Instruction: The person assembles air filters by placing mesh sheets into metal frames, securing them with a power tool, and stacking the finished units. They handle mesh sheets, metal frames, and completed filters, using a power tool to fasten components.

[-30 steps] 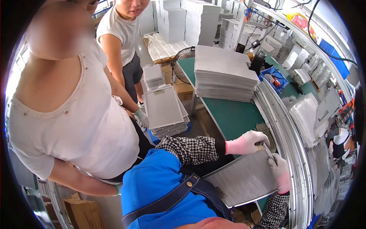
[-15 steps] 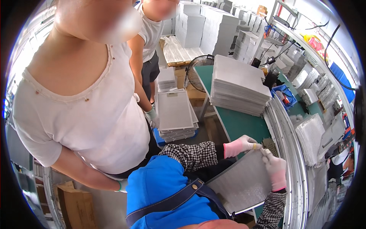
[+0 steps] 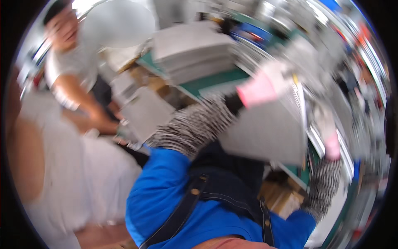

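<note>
Motion blur smears the view. A flat grey mesh panel tilts in front of me above the green table. My left hand, in a white glove with a pink cuff, is at the panel's far edge beside a pale strip. Its fingers are too blurred to show a grip. My right hand, gloved alike, is to the right of the panel, over the long metal rails. Whether it touches them or holds anything is lost in the blur.
A thick stack of grey panels stands on the green table, with a blue bin behind. More panels are stacked low at the left. One co-worker stands at the far left, another close by. A cardboard box is below.
My hands were together at the panel's far corner; now they are apart, the right one farther right. My view has swung, and the near co-worker shows lower at the left.
</note>
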The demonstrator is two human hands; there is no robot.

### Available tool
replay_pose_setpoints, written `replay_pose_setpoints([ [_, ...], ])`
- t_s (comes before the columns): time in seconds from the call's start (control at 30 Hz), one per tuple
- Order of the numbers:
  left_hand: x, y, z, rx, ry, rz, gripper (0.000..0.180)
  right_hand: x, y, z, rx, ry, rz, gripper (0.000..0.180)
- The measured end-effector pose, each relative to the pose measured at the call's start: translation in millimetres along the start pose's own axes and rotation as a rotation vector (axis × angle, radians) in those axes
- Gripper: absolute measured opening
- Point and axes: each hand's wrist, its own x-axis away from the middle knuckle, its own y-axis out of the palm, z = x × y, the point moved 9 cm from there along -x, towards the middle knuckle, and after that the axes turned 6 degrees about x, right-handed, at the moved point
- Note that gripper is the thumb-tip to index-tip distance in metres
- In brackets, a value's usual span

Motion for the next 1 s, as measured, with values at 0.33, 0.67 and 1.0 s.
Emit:
replay_pose_setpoints([
  [0.33, -4, 105, 12, -0.125, 0.677, -0.301, 0.025, 145, 111, 165, 0.584, 0.806, -0.305, 0.034],
  [0.67, 30, 125, -11, -0.541, 0.371, -0.166, 0.037, 74, 54, 110, -0.055, 0.418, 0.255, 0.028],
  [1.0, 28, 128, -6, -0.487, 0.423, -0.175, 0.045, 35, -30, -6, 0.709, -0.177, 0.192, 0.035],
])
